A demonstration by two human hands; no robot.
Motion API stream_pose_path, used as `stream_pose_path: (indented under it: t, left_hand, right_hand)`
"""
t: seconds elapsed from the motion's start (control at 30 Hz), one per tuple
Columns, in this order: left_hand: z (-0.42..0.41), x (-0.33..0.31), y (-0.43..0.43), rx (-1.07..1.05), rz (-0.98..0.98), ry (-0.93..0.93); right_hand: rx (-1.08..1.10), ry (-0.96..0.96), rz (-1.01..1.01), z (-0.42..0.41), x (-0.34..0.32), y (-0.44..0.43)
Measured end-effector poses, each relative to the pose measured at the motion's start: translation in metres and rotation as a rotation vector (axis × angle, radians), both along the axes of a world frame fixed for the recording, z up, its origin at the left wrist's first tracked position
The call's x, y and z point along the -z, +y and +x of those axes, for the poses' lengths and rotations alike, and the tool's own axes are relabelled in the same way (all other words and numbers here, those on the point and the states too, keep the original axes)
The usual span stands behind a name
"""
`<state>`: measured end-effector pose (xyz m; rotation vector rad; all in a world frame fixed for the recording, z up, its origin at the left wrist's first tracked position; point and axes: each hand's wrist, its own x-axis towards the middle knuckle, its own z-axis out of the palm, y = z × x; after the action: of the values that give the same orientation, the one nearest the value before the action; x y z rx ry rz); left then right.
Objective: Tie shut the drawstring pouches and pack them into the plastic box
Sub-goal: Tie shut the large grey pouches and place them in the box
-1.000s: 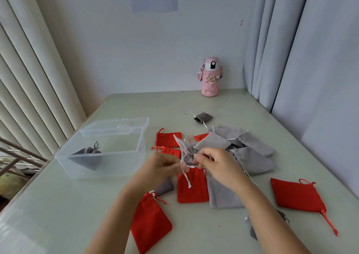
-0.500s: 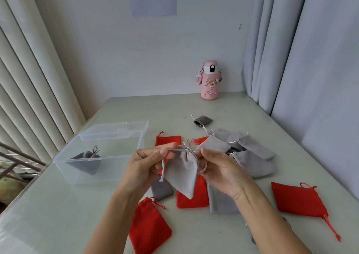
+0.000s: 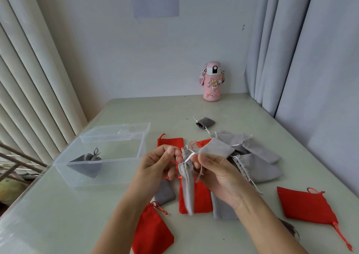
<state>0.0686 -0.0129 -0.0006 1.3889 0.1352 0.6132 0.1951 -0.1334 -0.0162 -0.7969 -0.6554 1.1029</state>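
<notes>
Grey pouch (image 3: 187,185) hangs straight down between the left hand (image 3: 157,164) and right hand (image 3: 217,174); both pinch its strings (image 3: 189,156). The box (image 3: 97,161) sits at ten o'clock on the table (image 3: 77,215), nearer the left hand.

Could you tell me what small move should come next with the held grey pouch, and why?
Probably draw the cord ends apart to cinch the tie: left hand and right hand pinch cords at the gathered neck of the grey pouch, which is not yet in the plastic box.
</notes>
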Motion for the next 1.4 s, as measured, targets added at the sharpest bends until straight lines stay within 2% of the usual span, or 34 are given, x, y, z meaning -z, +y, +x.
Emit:
stream_pose_path:
  t: [0.17,0.5,0.77,0.93,1.1,1.2,1.4]
  left_hand:
    - [0.005,0.002,-0.005,-0.073,0.022,0.009]
    - [0.002,0.003,0.0,-0.094,0.124,0.074]
    - [0.002,0.009,0.005,0.023,0.226,0.175]
    - [0.002,0.014,0.005,0.088,0.226,0.203]
    - [0.002,0.016,0.004,0.108,0.176,0.162]
    - [0.006,0.019,0.003,0.008,0.173,0.155]
    - [0.011,0.025,0.003,-0.091,0.148,0.128]
  right_hand:
    - [0.09,-0.056,0.01,-0.002,0.002,0.002]
    - [0.321,-0.364,0.015,-0.009,0.002,0.004]
    - [0.409,-0.784,0.058,-0.008,0.01,0.004]
    - [0.533,-0.991,0.045,-0.002,0.012,0.003]
    - [0.508,-1.053,0.037,-0.004,0.006,-0.001]
    - [0.515,-1.064,0.035,-0.006,0.006,0.0]
    - [0.559,-0.928,0.0,-0.007,0.002,-0.002]
